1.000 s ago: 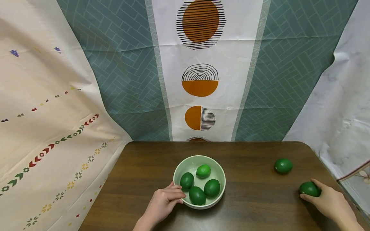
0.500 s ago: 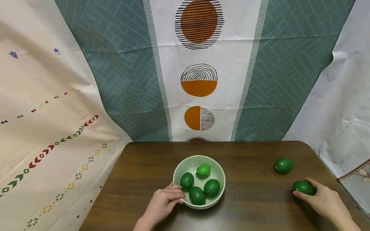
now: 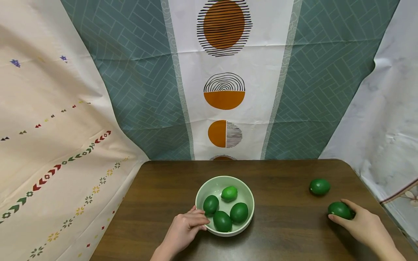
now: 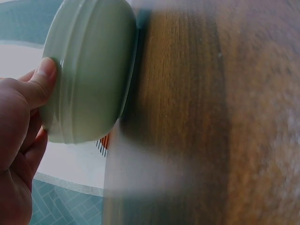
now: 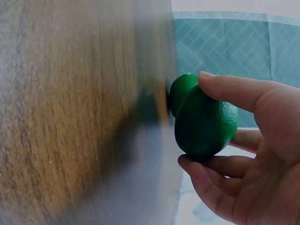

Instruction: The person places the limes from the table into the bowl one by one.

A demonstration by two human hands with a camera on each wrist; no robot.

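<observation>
My left hand [image 3: 187, 224] pinches the near left rim of a pale green bowl [image 3: 225, 233], thumb outside in the left wrist view. Inside the bowl lie several limes: dark green ones, such as one lime [image 3: 222, 221], and a smaller, brighter green lime [image 3: 229, 193]. Over at the right, my right hand [image 3: 367, 224] grips a dark green lime [image 5: 204, 124] between thumb and fingers. Whether this lime touches the tabletop is hard to tell. Another dark green lime [image 3: 320, 186] rests on the table just behind it.
The brown wooden table [image 3: 281, 210] has rounded far corners. A patterned teal and white cloth [image 3: 225, 108] hangs behind it. A cream cloth [image 3: 65, 163] drapes along the left side, and a whitish cloth [image 3: 382, 145] along the right.
My right hand has moved left with the lime in its grip, slowing in the last half second. The left hand, the bowl and the other limes have stayed in place.
</observation>
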